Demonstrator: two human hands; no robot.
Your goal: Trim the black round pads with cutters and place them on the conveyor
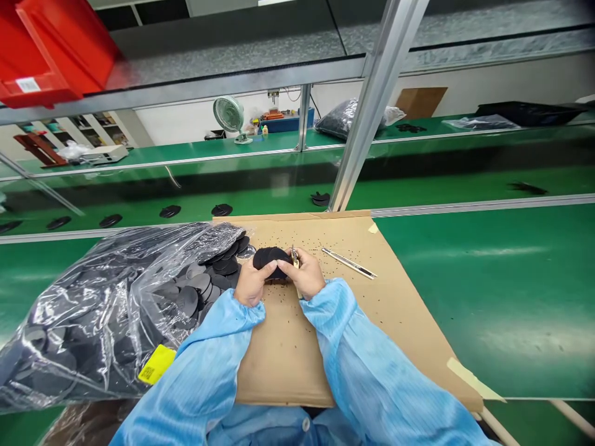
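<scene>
Head view: left hand [251,285] and right hand [308,274] pinch black discs [269,255], thumbs over the near face, above the cardboard [283,353] — right fingers also wrapped about a small metal-tipped tool [295,255].

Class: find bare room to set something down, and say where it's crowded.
Widest: the green table right of the cardboard sheet, nearer than the metal rail. Smaller: the sheet between the blue sleeves. Crowded: the left, under the plastic bag of discs, and around the left hand and right hand, with dark specks and a slim white tool.
</scene>
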